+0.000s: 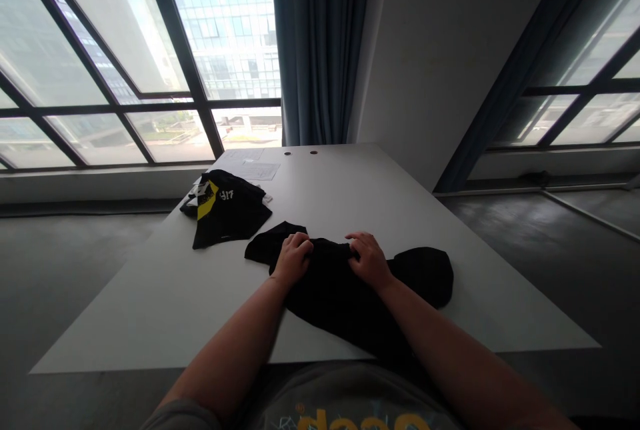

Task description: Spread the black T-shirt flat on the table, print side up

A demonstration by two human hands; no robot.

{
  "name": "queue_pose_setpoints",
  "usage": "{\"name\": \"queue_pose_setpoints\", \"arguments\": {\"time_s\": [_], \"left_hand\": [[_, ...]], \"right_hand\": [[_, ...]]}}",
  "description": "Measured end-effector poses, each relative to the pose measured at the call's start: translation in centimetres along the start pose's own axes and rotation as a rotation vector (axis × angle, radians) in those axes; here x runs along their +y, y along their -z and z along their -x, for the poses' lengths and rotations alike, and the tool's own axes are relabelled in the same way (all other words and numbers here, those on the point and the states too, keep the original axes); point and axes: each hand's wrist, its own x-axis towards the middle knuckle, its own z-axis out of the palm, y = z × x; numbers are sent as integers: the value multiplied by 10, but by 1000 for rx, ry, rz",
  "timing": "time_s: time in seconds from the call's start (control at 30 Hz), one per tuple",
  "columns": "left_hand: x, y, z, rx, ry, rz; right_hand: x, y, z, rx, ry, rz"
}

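A black shirt point(335, 297) lies spread on the white table point(200, 330), its lower part hanging over the near edge towards my body. One sleeve-like flap reaches out to the left and a wider one to the right. My left hand point(294, 258) is closed on the far edge of the cloth, left of the middle. A short way to the right, my right hand point(367, 258) grips the same edge with curled fingers, its index finger stretched out over the cloth. The fingertips of both hands are partly hidden in the dark fabric.
A folded black garment point(240, 210) with yellow and white print lies at the table's left edge. Behind it are sheets of paper point(255, 170). Two round holes sit near the far end, before a blue curtain point(323, 50) and windows.
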Motion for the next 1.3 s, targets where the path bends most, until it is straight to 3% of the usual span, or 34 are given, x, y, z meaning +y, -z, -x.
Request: {"name": "queue_pose_setpoints", "arguments": {"time_s": [0.2,0.43,0.57,0.9,1.07,1.3], "left_hand": [[-5,1,-3,89,144,147],[-13,-3,-2,30,287,332],[-11,-4,-2,17,228,363],[-7,6,-1,-137,-19,370],[-6,5,-3,-102,28,398],[-6,-1,-4,-109,121,261]], "right_hand": [[-4,-4,3,-228,132,-73],[13,-13,6,-3,-153,-30],[15,-13,6,-2,-196,-34],[9,2,2,-114,-51,-114],[8,3,1,-89,-81,-207],[12,-7,3,-5,-193,-12]]}}
